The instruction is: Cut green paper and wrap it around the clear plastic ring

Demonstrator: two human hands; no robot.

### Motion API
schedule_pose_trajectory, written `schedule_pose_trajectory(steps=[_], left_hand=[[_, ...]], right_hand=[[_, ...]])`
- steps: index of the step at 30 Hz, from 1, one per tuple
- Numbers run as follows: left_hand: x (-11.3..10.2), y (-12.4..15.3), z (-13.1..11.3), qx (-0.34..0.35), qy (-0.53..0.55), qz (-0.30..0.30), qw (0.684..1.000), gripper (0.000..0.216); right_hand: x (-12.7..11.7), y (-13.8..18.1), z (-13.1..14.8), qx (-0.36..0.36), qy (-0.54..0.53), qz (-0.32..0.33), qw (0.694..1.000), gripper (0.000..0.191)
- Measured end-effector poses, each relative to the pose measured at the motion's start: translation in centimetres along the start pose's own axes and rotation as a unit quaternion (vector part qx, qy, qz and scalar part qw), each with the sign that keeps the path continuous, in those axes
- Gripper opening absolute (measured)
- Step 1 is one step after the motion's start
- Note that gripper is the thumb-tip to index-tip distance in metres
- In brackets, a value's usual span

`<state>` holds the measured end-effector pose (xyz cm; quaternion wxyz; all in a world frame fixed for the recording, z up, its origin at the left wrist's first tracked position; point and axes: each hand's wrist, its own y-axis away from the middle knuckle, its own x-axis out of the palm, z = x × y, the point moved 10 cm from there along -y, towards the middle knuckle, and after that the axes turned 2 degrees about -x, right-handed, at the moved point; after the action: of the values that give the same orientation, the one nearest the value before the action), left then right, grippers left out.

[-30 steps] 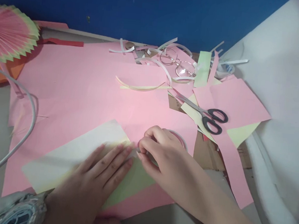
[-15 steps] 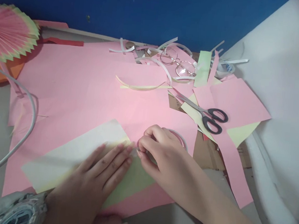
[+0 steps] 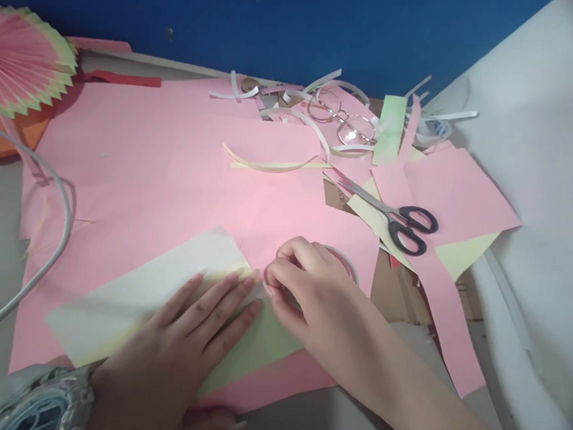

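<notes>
My left hand [image 3: 190, 340] lies flat on a folded pale green and whitish sheet of paper [image 3: 134, 289], fingers stretched out, fingertips at the crease. My right hand [image 3: 310, 287] is closed in a pinch at the right end of that crease, close to the left fingertips. A thin pale paper strip [image 3: 345, 260] curves out from behind my right hand; its end at the pinch is mostly covered by the fingers. Under the folded paper lies a large pink sheet [image 3: 160, 164].
Black-handled scissors [image 3: 408, 229] lie on pink and yellow paper scraps to the right. Behind them are eyeglasses [image 3: 342, 119], curled strips and a tape roll [image 3: 431, 131]. A pleated paper fan [image 3: 24, 61] and a white cable [image 3: 62, 222] are at the left. A blue wall [image 3: 233, 23] stands behind.
My left index finger has shifted slightly right and away from the other fingers. My right hand keeps its pinch in nearly the same place.
</notes>
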<state>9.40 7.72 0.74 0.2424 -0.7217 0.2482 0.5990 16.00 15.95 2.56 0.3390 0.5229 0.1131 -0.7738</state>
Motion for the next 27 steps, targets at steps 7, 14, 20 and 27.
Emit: schedule_pose_trajectory(steps=[7,14,20,27], left_hand=[[-0.12,-0.11,-0.14,0.01,-0.009,-0.001,1.0,0.082],[-0.25,0.04,0.07,-0.002,0.007,-0.003,1.0,0.075],[-0.3,0.05,0.13,-0.004,0.008,-0.001,1.0,0.075],[-0.11,-0.05,0.06,-0.007,0.008,0.003,1.0,0.08]], right_hand=[[-0.13,0.03,0.01,0.002,-0.001,-0.002,1.0,0.014],[-0.02,0.05,0.06,-0.003,0.007,-0.002,1.0,0.015],[0.03,-0.04,0.08,-0.003,0.011,0.004,1.0,0.015],[0.18,0.05,0.08,-0.005,0.018,0.005,1.0,0.014]])
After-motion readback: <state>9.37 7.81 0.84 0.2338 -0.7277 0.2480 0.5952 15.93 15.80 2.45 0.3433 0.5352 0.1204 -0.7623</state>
